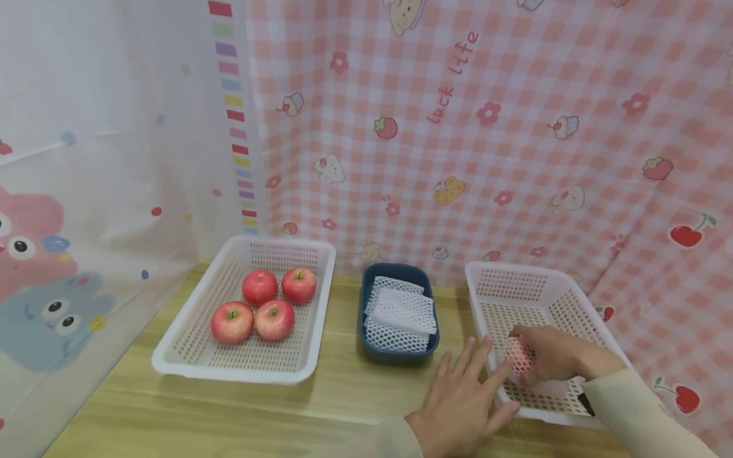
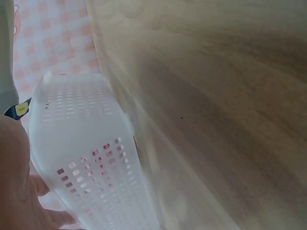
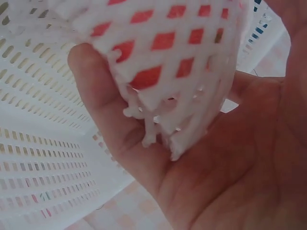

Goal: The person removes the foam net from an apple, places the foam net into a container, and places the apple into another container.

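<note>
Inside the right white basket (image 1: 518, 270), my right hand (image 1: 552, 353) grips an apple wrapped in a white foam net (image 1: 520, 356). Up close in the right wrist view, red skin shows through the mesh of the netted apple (image 3: 163, 40), and the net's loose end lies against the palm. My left hand (image 1: 460, 401) is spread with straight fingers beside the basket's near left corner; whether it touches the rim I cannot tell. In the left wrist view, part of that hand (image 2: 17, 187) appears beside the basket's perforated wall (image 2: 76, 129).
A left white basket (image 1: 235, 374) holds several bare red apples (image 1: 275, 320). Between the two baskets stands a small dark blue container (image 1: 401, 357) with flat white foam nets (image 1: 401, 312) stacked in it. A checked curtain (image 1: 412, 152) hangs behind the wooden table (image 1: 229, 413).
</note>
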Demonstrator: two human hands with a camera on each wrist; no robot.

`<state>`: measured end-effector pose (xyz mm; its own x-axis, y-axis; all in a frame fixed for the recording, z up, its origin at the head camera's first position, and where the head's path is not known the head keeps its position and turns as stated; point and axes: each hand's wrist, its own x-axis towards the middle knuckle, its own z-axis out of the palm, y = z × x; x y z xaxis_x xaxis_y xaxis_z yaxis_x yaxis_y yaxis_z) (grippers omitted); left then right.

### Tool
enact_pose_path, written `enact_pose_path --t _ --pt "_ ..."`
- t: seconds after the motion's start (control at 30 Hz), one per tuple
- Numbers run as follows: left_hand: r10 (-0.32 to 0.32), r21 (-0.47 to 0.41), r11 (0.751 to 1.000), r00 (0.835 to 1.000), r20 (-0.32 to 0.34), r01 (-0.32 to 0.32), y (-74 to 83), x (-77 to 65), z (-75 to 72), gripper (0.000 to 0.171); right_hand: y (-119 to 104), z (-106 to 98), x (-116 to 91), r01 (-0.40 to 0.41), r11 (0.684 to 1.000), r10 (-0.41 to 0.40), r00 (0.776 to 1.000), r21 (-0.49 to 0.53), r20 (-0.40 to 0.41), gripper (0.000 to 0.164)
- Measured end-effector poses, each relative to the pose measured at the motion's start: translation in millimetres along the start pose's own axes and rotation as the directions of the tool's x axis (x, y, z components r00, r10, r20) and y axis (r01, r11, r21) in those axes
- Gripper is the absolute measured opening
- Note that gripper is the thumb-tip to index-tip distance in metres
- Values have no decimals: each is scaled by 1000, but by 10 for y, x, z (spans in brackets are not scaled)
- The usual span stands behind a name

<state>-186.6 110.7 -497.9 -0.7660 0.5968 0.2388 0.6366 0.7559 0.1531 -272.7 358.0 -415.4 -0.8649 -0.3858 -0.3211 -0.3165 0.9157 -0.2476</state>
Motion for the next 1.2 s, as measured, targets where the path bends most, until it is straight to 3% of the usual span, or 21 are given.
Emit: enact_pose_path --t 0.5,0.73,1.0,1.2 --pt "6 -53 999 1000 -22 -7 -27 7 -2 68 -24 -53 -75 67 998 -67 994 7 -86 90" --pt "12 -116 993 1000 -16 -14 -46 -14 -18 68 -56 -28 -141 120 993 -117 976 5 -182 92" --pt "73 -72 995 996 -47 -76 -101 -112 -56 73 -133 -75 -207 78 997 -73 967 11 -244 99" --pt "87 -67 994 996 -30 -88 -200 -197 -138 72 -266 -69 -259 76 997 -78 941 -16 -329 96"
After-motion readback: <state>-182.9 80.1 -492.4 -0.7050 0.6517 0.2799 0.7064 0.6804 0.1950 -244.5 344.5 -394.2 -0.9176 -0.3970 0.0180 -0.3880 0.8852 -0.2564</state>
